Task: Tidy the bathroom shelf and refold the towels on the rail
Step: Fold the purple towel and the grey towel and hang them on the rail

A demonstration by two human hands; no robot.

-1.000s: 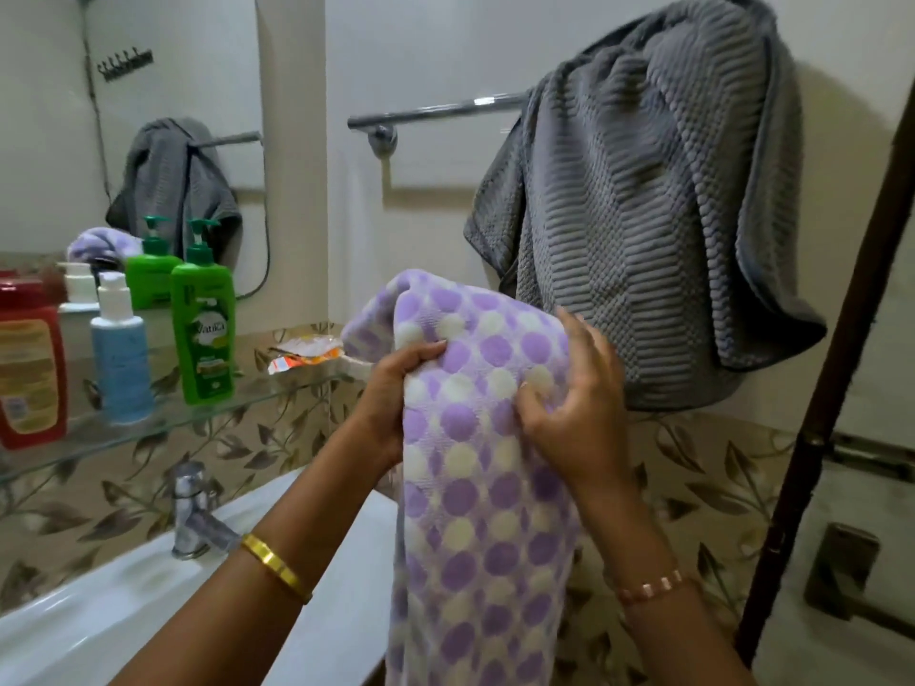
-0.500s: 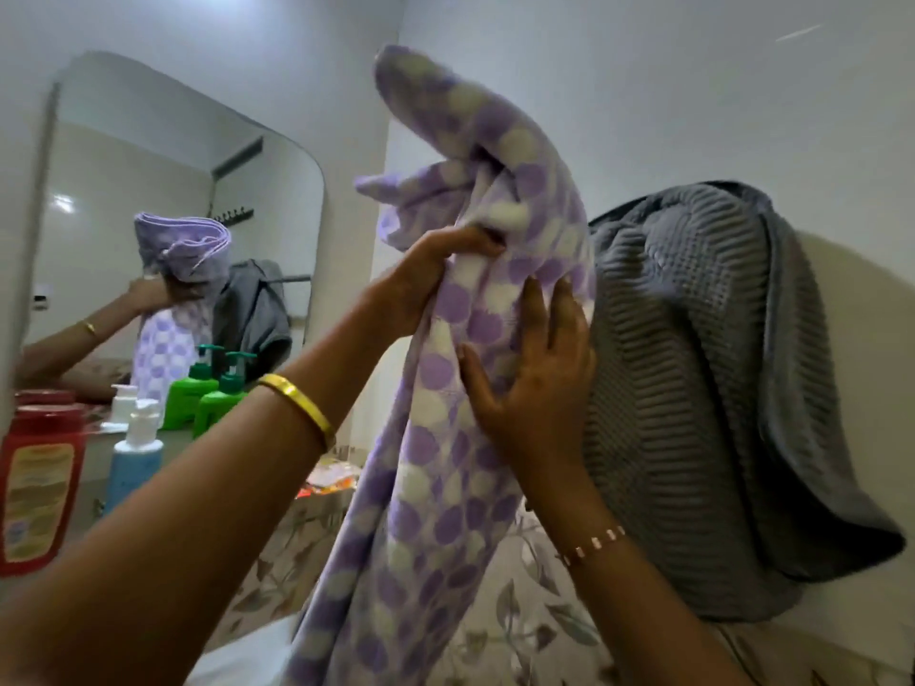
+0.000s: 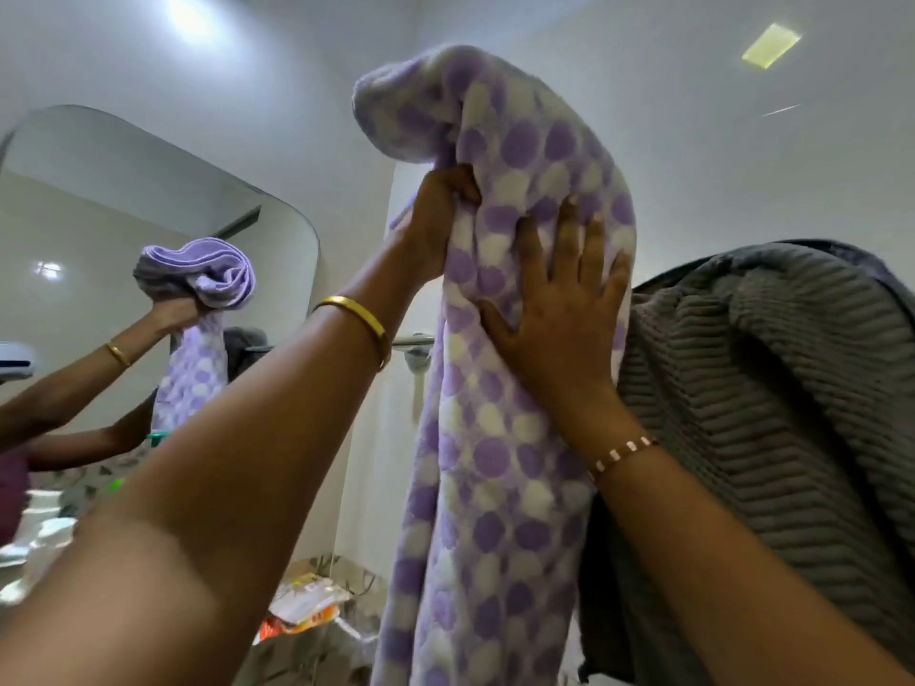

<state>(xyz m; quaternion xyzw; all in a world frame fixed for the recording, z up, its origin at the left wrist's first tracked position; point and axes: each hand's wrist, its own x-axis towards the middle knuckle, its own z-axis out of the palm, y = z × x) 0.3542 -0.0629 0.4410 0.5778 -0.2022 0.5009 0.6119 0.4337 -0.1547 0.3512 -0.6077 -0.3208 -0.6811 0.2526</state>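
A purple-and-white dotted towel (image 3: 495, 462) hangs long in front of me, lifted high. My left hand (image 3: 438, 220) grips it near its top, where the end flops over. My right hand (image 3: 559, 309) lies flat on the towel's front with fingers spread. Just right of it, a grey ribbed towel (image 3: 772, 398) is bunched over the rail. A short piece of the chrome rail (image 3: 413, 341) shows between my left wrist and the dotted towel.
A wall mirror (image 3: 99, 230) at left reflects my arms and the towel. Below left, blurred bottles (image 3: 39, 517) stand on the shelf, and an orange-and-white packet (image 3: 302, 611) lies at its right end. The white wall is close behind the towels.
Both hands have raised the dotted towel from chest height to well above the rail. My view tilted up. The right hand went from pinching the cloth to lying flat on it.
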